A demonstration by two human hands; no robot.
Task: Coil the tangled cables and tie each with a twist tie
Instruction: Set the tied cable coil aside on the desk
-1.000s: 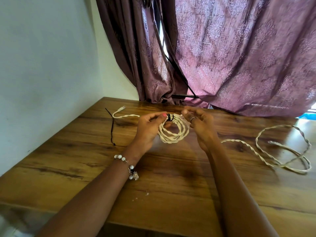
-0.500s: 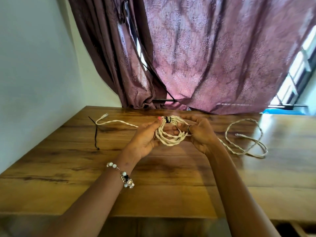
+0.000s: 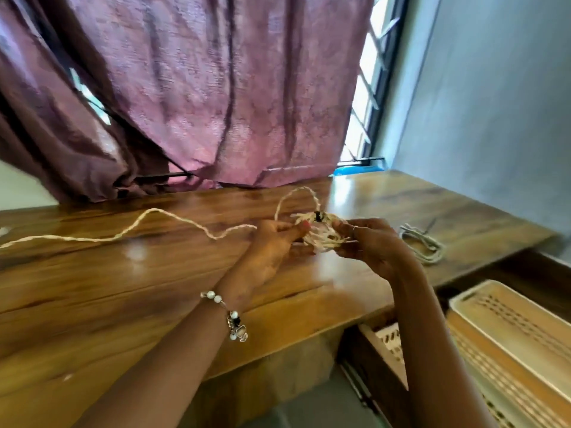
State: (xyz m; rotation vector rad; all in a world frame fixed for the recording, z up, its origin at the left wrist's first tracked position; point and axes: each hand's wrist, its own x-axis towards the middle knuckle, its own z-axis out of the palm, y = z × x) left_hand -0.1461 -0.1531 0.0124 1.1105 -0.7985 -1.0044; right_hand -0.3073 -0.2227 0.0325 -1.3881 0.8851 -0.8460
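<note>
Between my two hands, just above the tabletop (image 3: pixel 154 273), I hold the coiled cable (image 3: pixel 321 234): my left hand (image 3: pixel 272 242) pinches its near-left edge with thumb and fingertips, and my right hand (image 3: pixel 370 245) curls its fingers round the right side. A black twist tie (image 3: pixel 317 215) sits at the coil's 12 o'clock. Toward 9 o'clock a loose cable (image 3: pixel 139 222) trails across the wood and off the left edge of view. At 3 o'clock a second bundled cable (image 3: pixel 423 245) lies apart. At 12 o'clock a purple curtain (image 3: pixel 216 88) hangs; at 5 o'clock stands a slatted tray (image 3: pixel 509 335).
</note>
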